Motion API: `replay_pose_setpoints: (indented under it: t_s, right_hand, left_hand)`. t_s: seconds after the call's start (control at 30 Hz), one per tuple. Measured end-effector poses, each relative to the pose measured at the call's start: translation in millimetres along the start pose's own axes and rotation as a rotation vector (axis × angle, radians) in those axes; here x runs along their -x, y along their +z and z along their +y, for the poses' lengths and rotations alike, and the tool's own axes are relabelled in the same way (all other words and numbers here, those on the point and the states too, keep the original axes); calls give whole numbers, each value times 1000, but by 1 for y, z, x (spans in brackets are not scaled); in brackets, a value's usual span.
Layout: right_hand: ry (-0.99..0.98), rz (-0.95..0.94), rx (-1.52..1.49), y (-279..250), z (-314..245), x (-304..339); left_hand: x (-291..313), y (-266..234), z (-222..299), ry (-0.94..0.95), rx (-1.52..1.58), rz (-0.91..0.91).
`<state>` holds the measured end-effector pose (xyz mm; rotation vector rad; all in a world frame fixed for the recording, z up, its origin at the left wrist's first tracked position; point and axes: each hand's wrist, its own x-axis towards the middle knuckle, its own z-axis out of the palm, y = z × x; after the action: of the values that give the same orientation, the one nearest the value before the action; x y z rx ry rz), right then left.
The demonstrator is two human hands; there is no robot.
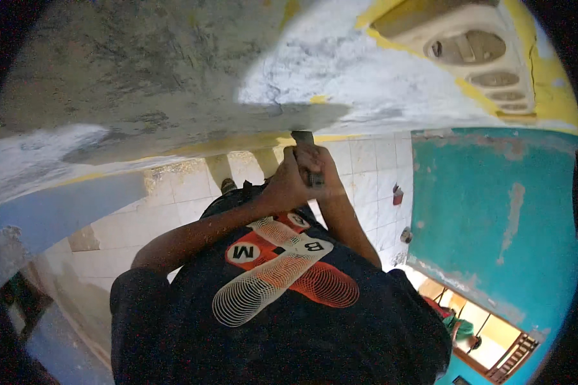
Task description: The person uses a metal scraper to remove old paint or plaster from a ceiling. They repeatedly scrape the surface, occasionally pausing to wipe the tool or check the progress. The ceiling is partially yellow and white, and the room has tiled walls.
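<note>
Both of my hands are closed round one tool in front of my chest. It looks like a scraper [303,137], with a flat dark blade end meeting the wall [289,77] and a dark handle end showing below my fingers. My left hand [282,184] wraps it from the left side, and my right hand [326,165] grips it from the right. Most of the handle is hidden by the fingers. The wall surface is patchy grey and white, with bits of yellow paint left on it.
A recessed switch panel [465,48] sits in the wall at upper right, edged in yellow paint. White tiles [366,160] cover the floor, with a small red object [397,195] on it. A teal wall [481,192] with peeling patches and an opening [494,340] stand at right.
</note>
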<state>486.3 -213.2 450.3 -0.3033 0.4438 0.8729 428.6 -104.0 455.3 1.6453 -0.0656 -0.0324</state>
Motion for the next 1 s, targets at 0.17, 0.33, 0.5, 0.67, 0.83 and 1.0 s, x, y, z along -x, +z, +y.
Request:
replay_pose_setpoints:
  t_s: [0.17, 0.33, 0.5, 0.67, 0.83, 1.0]
  right_hand:
    - [-142, 261, 687, -8, 0, -3]
    - [-21, -47, 403, -18, -8, 24]
    - [145, -143, -369, -20, -4, 8]
    - [-250, 155, 693, -2, 1, 11]
    - [60, -318, 14, -44, -18, -1]
    - [55, -373, 18, -37, -12, 2]
  left_hand:
    - [5, -1, -8, -96, 107, -36]
    - [3, 19, -3, 213, -40, -2]
    - [13, 22, -5, -62, 151, -24]
    - [7, 24, -21, -92, 127, -43]
    - [7, 27, -9, -26, 163, -22]
    - [3, 32, -20, 42, 30, -18]
